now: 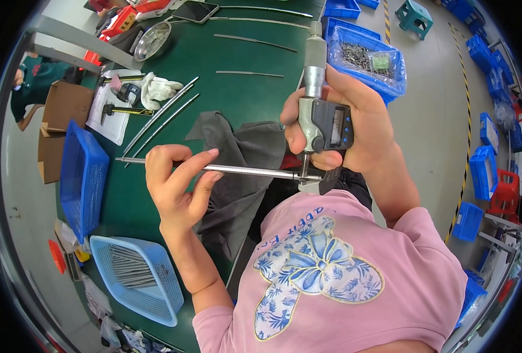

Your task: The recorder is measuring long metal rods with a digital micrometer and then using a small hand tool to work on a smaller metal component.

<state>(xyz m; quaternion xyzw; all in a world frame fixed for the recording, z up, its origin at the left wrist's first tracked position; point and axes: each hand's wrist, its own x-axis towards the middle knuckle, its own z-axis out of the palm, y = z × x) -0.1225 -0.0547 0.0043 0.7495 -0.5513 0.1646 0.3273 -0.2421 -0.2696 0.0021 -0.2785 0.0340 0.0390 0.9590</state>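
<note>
My right hand (361, 117) is wrapped round a digital micrometer (315, 82) with a silver thimble and a dark display housing. In my left hand (178, 182) a slim metal rod (243, 171) is pinched between the fingers. The rod's right end lies in the micrometer's jaw gap; whether both faces touch it is too small to tell. Its other end points left over the green table. Below and behind the rod, a grey cloth (231, 147) lies crumpled at the table edge.
More rods (161, 117) lie on the green table (184, 53). A light blue basket (170, 288) holds several rods; a darker blue basket (84, 176) stands beyond it. Calipers (125, 110), a white glove (158, 91) and paper lie at left. A blue bin (393, 85) of small metal parts stands at right.
</note>
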